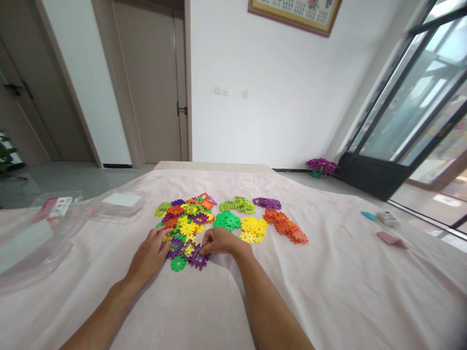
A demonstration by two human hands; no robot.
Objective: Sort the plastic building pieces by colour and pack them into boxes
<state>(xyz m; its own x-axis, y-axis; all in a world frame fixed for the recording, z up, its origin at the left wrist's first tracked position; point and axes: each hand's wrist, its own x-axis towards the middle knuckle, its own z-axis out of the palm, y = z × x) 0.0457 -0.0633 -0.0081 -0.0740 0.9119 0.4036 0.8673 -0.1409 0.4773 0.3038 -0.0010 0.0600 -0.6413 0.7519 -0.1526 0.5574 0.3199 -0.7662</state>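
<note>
A mixed pile of plastic interlocking pieces (188,226) in purple, yellow, orange and green lies on the cloth. At its left edge rests my left hand (151,245), fingers apart and touching the pieces. My right hand (219,240) is at the pile's near right side, thumb and fingertips pinched on a purple square interlocking piece (198,258). A round green piece (178,264) lies just in front of the pile. Single-colour heaps lie to the right: green (226,221), yellow (253,229), orange (286,227), light green (239,205) and purple (267,203).
Clear plastic boxes (118,206) stand on the left of the pink cloth (175,311). On the right lie a blue object (369,216), a small white packet (388,218) and a pink piece (391,240). Beyond the table are a door (151,82) and purple flowers (322,166).
</note>
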